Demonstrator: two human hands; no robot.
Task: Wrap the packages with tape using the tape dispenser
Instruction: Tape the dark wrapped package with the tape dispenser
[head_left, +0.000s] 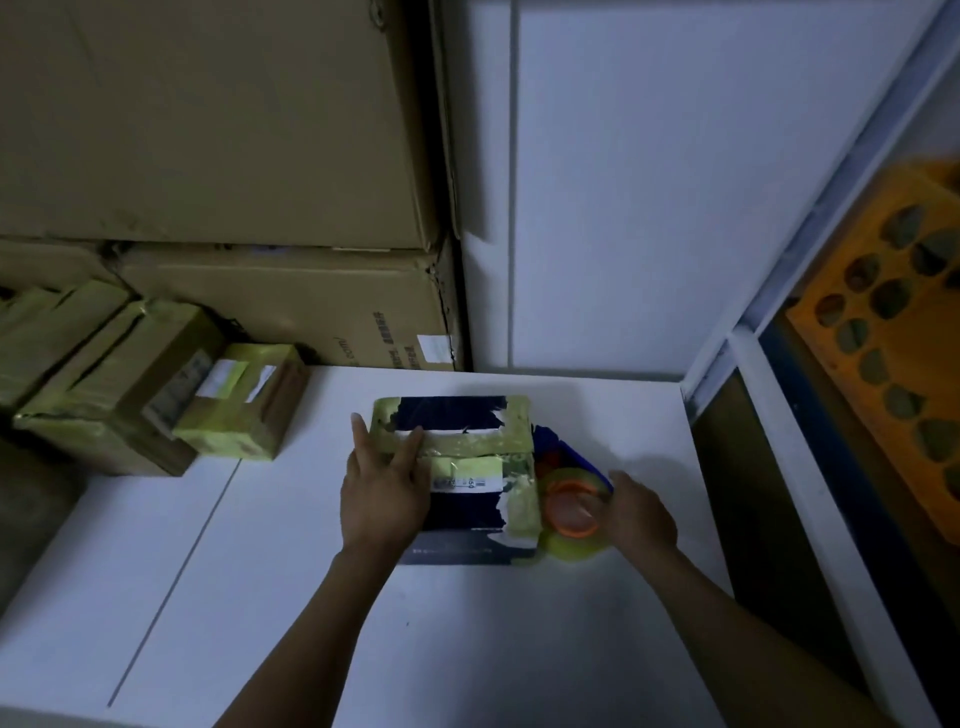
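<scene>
Dark package (460, 506) lay flat on the white counter (291, 545), long axis running away from the person, left hand (382, 488) flat on its left half, fingers straight, right hand (641, 512) with fingers curled round the tape dispenser (571, 506) against its right edge

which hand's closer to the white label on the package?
Left. Left hand lies flat on the package, right beside the label; right hand grips the dispenser off the package's right edge.

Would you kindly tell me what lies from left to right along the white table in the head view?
Yellow-taped cardboard packages → left hand → dark blue taped package → blue tape dispenser → right hand.
</scene>
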